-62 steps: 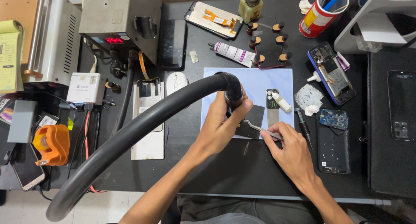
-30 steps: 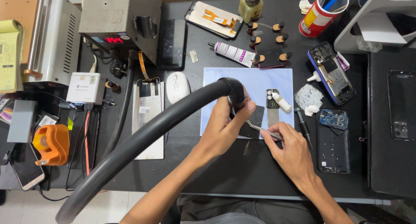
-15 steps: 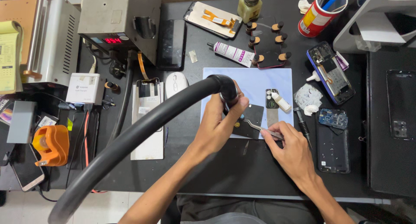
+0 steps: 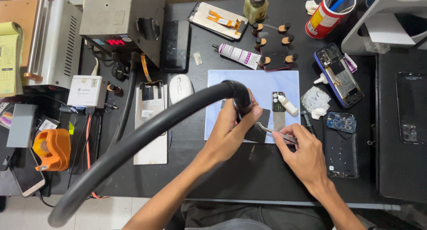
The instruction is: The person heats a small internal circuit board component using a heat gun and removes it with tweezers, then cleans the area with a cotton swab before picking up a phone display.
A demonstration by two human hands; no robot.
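My left hand grips the end of a thick black hose, its nozzle pointing down at a small dark part on a pale blue mat. My right hand pinches metal tweezers whose tips reach to the dark part just under the nozzle. The part is mostly hidden by my left fingers. A narrow grey strip with a camera module and a small white bottle lie on the mat beside the tweezers.
A grey station with a red display stands at the back left. An opened phone, a circuit board, a glue tube, a red cup of pens, a white mouse and an orange tool surround the mat.
The hose nozzle has wavered slightly left and right over the dark part. The tweezers stay at the same spot on the mat.
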